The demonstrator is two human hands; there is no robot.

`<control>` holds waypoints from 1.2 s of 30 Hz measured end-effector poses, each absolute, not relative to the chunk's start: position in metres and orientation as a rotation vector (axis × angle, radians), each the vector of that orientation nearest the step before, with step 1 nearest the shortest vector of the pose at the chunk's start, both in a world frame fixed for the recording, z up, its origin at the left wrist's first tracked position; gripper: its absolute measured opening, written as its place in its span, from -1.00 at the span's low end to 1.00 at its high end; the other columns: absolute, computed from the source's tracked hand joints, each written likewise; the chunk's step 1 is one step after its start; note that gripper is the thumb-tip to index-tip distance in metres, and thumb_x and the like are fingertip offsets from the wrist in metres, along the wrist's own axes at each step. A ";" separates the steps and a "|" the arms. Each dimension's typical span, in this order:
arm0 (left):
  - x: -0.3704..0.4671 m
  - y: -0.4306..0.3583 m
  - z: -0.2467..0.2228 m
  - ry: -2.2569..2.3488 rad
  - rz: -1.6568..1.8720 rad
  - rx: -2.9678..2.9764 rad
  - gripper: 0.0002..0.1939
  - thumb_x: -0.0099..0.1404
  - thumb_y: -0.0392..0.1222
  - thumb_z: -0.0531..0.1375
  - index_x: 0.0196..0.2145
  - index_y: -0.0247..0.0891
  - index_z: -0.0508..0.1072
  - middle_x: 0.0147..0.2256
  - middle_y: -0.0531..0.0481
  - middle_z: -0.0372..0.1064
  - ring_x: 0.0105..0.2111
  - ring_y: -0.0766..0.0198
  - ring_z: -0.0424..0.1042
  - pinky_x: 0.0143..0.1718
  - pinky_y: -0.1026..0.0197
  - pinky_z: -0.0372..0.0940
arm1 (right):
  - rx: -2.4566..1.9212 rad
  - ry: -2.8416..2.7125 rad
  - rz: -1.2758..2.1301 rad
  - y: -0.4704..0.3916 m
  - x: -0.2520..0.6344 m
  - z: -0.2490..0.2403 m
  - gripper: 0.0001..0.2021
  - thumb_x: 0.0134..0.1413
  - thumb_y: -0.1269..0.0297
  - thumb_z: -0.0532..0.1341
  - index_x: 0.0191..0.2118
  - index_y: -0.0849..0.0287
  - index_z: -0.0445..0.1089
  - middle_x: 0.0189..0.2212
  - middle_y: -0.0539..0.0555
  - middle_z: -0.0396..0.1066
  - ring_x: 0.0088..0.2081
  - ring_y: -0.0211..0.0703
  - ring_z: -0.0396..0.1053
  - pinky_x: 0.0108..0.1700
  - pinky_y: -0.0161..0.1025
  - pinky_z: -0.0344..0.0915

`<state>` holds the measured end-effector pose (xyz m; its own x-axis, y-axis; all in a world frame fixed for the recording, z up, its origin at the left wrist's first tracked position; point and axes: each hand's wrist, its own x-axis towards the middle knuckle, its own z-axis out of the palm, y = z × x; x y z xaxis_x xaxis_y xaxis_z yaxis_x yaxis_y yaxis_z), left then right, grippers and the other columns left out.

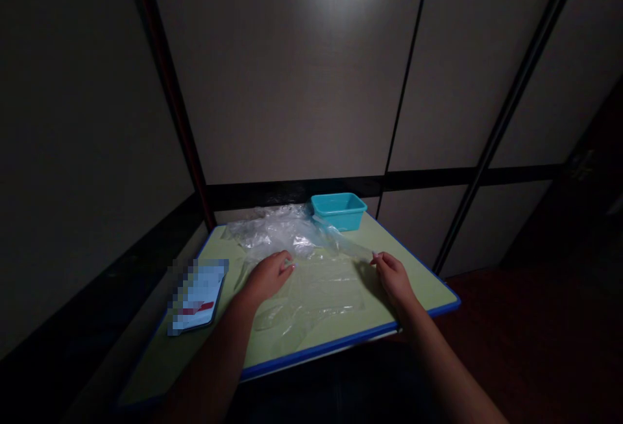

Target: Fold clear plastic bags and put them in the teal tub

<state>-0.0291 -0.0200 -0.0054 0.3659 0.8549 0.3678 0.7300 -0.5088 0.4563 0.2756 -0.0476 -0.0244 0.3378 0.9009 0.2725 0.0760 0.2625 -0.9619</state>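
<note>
Clear plastic bags (285,229) lie crumpled at the back of the green table, and a flatter clear plastic sheet (321,284) spreads over its middle. My right hand (390,274) pinches a corner of clear plastic, which stretches up and left toward the crumpled pile. Over the left part of the plastic, my left hand (272,273) is closed, thumb against the curled fingers; it seems to grip the plastic's edge. A turquoise basket (341,216) stands behind the hands, with plastic against its left front side.
A device with a lit screen (198,297), partly pixelated, lies at the table's left. The green table (418,274) has a blue edge. Its far side stands close to grey panels (292,86), and a dark red floor (511,333) shows at right.
</note>
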 end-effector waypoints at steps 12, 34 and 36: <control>-0.030 -0.016 -0.005 1.335 0.984 2.472 -0.75 0.27 -0.32 -0.05 -0.21 -0.22 0.40 -0.21 -0.06 0.28 -0.19 0.20 0.33 -0.12 0.17 0.24 | -1.179 -1.127 0.733 -0.048 0.276 -0.024 -0.55 -0.19 -0.19 0.23 -0.61 0.16 0.29 -0.79 -0.11 0.01 -0.67 -0.30 -0.02 -0.62 -0.31 -0.12; -0.020 -0.031 0.003 1.405 0.847 2.476 -0.78 0.21 -0.29 -0.04 -0.26 -0.22 0.37 -0.34 -0.01 0.36 -0.31 0.20 0.36 -0.28 0.21 0.23 | -1.241 -1.224 0.664 -0.047 0.276 -0.023 -0.58 -0.11 -0.12 0.18 -0.60 0.19 0.34 -0.68 -0.08 0.14 -0.58 -0.29 0.05 -0.50 -0.30 -0.01; -0.019 -0.038 0.009 1.382 0.837 2.502 -0.77 0.24 -0.26 -0.04 -0.23 -0.23 0.38 -0.33 -0.02 0.36 -0.34 0.20 0.35 -0.31 0.22 0.23 | -1.236 -1.232 0.679 -0.046 0.276 -0.025 -0.59 -0.09 -0.11 0.17 -0.59 0.19 0.34 -0.68 -0.08 0.14 -0.60 -0.29 0.04 -0.51 -0.31 -0.02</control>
